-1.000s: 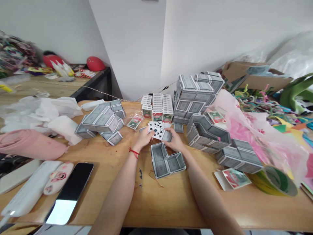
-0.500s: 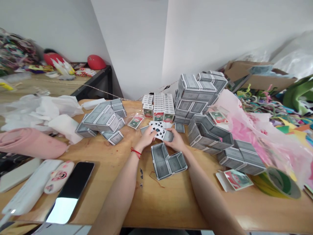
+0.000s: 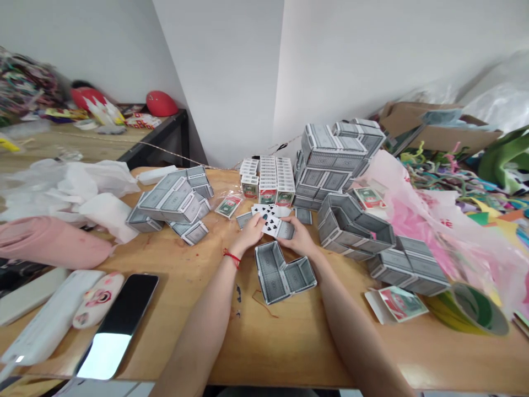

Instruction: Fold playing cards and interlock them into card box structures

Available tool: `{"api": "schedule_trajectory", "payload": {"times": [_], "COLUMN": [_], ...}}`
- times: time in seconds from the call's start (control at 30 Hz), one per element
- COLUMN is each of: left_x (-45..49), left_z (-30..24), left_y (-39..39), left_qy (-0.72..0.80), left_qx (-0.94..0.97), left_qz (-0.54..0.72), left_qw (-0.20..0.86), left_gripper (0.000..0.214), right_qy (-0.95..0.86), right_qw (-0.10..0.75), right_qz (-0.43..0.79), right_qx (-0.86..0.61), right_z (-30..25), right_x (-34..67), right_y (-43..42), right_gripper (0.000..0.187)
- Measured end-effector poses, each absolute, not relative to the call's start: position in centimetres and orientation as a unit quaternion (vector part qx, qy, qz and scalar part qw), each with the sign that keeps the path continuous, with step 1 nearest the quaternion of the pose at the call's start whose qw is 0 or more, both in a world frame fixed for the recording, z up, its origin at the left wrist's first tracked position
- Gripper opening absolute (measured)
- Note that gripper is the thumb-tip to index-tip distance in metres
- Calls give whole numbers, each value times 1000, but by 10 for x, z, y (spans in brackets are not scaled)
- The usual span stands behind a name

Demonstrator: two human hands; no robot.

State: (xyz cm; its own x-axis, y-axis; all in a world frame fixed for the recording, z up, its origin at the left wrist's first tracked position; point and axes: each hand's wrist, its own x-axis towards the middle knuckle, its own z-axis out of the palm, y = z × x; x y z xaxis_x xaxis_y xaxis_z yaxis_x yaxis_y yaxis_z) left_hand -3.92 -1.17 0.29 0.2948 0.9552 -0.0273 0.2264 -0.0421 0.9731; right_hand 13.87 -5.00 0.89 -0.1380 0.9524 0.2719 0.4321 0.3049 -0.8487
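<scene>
Black-and-white playing cards point(image 3: 271, 225) are held between my hands over the middle of the table. My left hand point(image 3: 250, 231) pinches their left side, thumb on the spade face. Fingers closed at the right side, my right hand point(image 3: 298, 236) grips a card with its grey patterned back point(image 3: 285, 229) up. More cards point(image 3: 268, 210) lie just behind, one showing spades. Right below my hands stands an open L-shaped box point(image 3: 273, 275) built of grey-backed cards. How the held cards join is too small to make out.
Stacked grey card boxes point(image 3: 333, 149) rise at the back right, beside rows of card packs point(image 3: 268, 179). More card boxes point(image 3: 173, 198) lie left. A phone point(image 3: 124, 314), a tape roll point(image 3: 475, 309) and an opened pack point(image 3: 399, 304) are nearer me.
My left hand has shifted slightly to the right along the cards. My right hand stays almost in place, and the boxes have not moved.
</scene>
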Motion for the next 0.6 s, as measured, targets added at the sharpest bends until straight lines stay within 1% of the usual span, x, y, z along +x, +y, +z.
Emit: {"api": "schedule_trajectory", "payload": {"times": [0.27,0.4,0.47,0.6], "left_x": [-34,-28,-27,-28], "left_z": [4,4,2,-2], "left_y": [-11,-12,-13,-11], "left_qy": [478,484,475,440], "left_qx": [661,683,687,680], "left_qz": [374,359,354,345], "left_qw": [441,413,421,474], "left_gripper": [17,18,19,17], "right_qy": [-673,-695,-699,-698], "right_qw": [436,418,414,412], "right_qz": [311,311,307,302], "right_qx": [-510,-495,-496,-502], "right_z": [7,8,8,7], "right_x": [136,133,132,131], "right_y": [-47,-46,-46,-46], "right_gripper": [50,48,48,49]}}
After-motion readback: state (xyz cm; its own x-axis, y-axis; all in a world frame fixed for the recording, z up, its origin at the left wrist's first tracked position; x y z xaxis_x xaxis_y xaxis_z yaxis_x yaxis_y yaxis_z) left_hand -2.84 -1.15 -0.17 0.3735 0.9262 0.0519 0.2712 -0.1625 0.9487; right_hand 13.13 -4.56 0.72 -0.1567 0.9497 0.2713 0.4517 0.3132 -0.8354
